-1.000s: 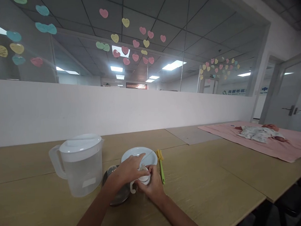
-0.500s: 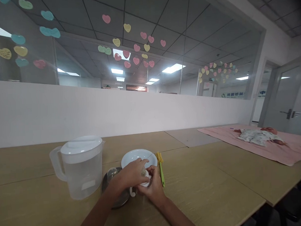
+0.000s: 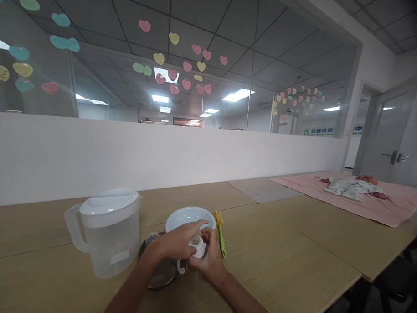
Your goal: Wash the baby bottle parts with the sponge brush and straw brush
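Both my hands meet around a small white bottle part (image 3: 198,249) with a pale round top, in front of a white bowl (image 3: 183,216). My left hand (image 3: 179,242) comes over it from the left, its thumb against the white part. My right hand (image 3: 210,259) has its fingers wrapped round it from the right. A whitish curved handle (image 3: 181,267) shows below my left hand. Under my left forearm lies a round metal tray (image 3: 163,273) with a clear dome-shaped piece on it, partly hidden. A brush with yellow bristles and a green handle (image 3: 222,242) lies right of the bowl.
A lidded clear pitcher (image 3: 112,237) holding water stands at the left. On the right, a doll (image 3: 353,188) lies on a pink cloth (image 3: 395,209). Behind the wooden table (image 3: 283,259) runs a white wall (image 3: 195,157) with glass above it.
The view has shifted slightly to the right. My hands have turned the white part a little, and more of its round top and white rim now shows between my fingers.
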Demonstrator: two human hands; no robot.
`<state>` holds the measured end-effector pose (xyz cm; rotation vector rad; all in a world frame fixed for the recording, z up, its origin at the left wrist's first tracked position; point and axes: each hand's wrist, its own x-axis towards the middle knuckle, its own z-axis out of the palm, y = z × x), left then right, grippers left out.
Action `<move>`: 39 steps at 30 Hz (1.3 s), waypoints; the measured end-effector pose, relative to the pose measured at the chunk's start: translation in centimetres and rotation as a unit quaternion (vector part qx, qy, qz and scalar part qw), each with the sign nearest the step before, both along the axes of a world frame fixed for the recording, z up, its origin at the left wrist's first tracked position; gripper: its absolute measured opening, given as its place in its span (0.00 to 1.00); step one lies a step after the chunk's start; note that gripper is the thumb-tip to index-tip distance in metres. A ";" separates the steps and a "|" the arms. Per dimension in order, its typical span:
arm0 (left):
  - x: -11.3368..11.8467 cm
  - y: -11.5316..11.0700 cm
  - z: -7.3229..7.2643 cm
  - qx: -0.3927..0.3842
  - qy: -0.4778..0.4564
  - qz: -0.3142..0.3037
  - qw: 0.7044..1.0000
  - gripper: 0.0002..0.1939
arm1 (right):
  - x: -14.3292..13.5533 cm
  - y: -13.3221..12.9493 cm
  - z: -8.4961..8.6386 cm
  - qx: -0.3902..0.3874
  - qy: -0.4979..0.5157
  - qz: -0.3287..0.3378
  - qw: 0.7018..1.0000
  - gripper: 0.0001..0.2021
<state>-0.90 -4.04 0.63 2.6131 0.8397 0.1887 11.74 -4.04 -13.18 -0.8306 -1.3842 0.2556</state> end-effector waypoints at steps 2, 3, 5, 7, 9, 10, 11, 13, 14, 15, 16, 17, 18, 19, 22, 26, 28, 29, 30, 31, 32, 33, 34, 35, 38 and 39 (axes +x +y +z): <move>-0.3 0.4 0.1 0.000 -0.003 -0.026 1.000 0.39 | -0.1 0.1 0.1 -0.003 0.008 0.009 1.000 0.27; -0.4 0.6 0.1 -0.002 -0.003 -0.037 0.999 0.38 | -0.1 0.1 0.1 -0.007 0.011 0.013 1.000 0.27; -0.5 0.9 0.1 -0.011 -0.002 -0.049 0.999 0.38 | 0.0 0.2 0.0 -0.015 0.016 0.021 1.000 0.28; -0.5 0.9 0.2 -0.020 -0.010 -0.043 0.999 0.38 | 0.2 0.3 -0.1 -0.021 0.019 0.027 0.999 0.29; -0.5 0.8 0.2 -0.011 -0.019 -0.005 1.000 0.36 | 0.3 0.3 -0.2 -0.027 0.016 0.019 0.999 0.30; -0.4 0.7 0.2 0.003 -0.017 0.022 1.000 0.35 | 0.3 0.3 -0.3 -0.030 0.011 0.011 0.999 0.30; -0.3 0.6 0.3 0.018 -0.010 0.045 0.999 0.34 | 0.4 0.4 -0.3 -0.032 0.005 0.003 0.999 0.30; -0.1 0.5 0.3 0.039 0.009 0.056 0.998 0.32 | 0.4 0.4 -0.5 -0.028 -0.001 -0.005 1.000 0.29; 0.0 0.5 0.2 0.042 0.016 0.038 0.998 0.30 | 0.4 0.5 -0.6 -0.025 0.000 -0.007 1.000 0.28; 0.0 0.7 0.1 0.042 0.014 0.014 0.999 0.28 | 0.3 0.5 -0.7 -0.022 0.002 -0.008 1.000 0.28; 0.0 0.9 0.0 0.039 0.005 -0.006 0.999 0.26 | 0.3 0.5 -0.8 -0.021 0.002 -0.010 1.000 0.29; 0.0 1.2 -0.2 0.036 -0.006 -0.018 0.999 0.25 | 0.3 0.5 -0.9 -0.022 0.000 -0.012 1.000 0.29; 0.0 1.4 -0.4 0.035 -0.016 -0.022 0.999 0.25 | 0.4 0.5 -1.0 -0.022 -0.003 -0.014 1.000 0.30; -0.1 1.7 -0.6 0.035 -0.024 -0.021 0.999 0.24 | 0.4 0.6 -1.1 -0.023 -0.006 -0.014 1.000 0.30; -0.6 1.7 -0.5 0.036 -0.019 -0.017 0.999 0.27 | 0.4 0.6 -1.4 -0.021 -0.011 -0.018 1.000 0.31; -1.1 0.4 0.6 0.008 0.011 -0.004 1.000 0.28 | 0.3 0.7 -1.3 -0.022 -0.016 -0.009 1.000 0.31; -0.9 -0.1 0.8 -0.001 0.014 0.033 0.999 0.32 | 0.3 0.7 -1.2 -0.028 -0.012 -0.003 1.000 0.30; -0.6 -0.2 0.7 0.006 0.014 0.055 0.998 0.32 | 0.3 0.6 -1.1 -0.033 -0.009 -0.004 0.999 0.29; -0.3 -0.2 0.6 0.020 0.012 0.072 0.997 0.30 | 0.3 0.6 -1.0 -0.037 -0.007 -0.007 0.999 0.29; 0.0 -0.1 0.4 0.036 0.011 0.080 0.996 0.28 | 0.4 0.6 -0.9 -0.040 -0.008 -0.011 0.999 0.29; 0.3 0.0 0.2 0.051 0.009 0.076 0.996 0.25 | 0.4 0.5 -0.8 -0.040 -0.011 -0.015 0.999 0.28; 0.5 0.1 0.1 0.060 0.008 0.065 0.996 0.24 | 0.5 0.5 -0.7 -0.038 -0.017 -0.017 0.999 0.28; 0.6 0.2 0.0 0.063 0.007 0.051 0.997 0.23 | 0.5 0.4 -0.6 -0.035 -0.024 -0.018 0.999 0.28; 0.6 0.3 0.0 0.060 0.006 0.041 0.997 0.23 | 0.5 0.4 -0.4 -0.034 -0.031 -0.017 0.999 0.28; 0.4 0.4 0.2 0.047 0.004 0.033 0.998 0.23 | 0.4 0.4 -0.1 -0.041 -0.044 -0.015 0.998 0.29; 0.4 0.4 0.2 0.046 0.003 0.035 0.998 0.22 | 0.4 0.4 -0.1 -0.051 -0.047 -0.018 0.997 0.30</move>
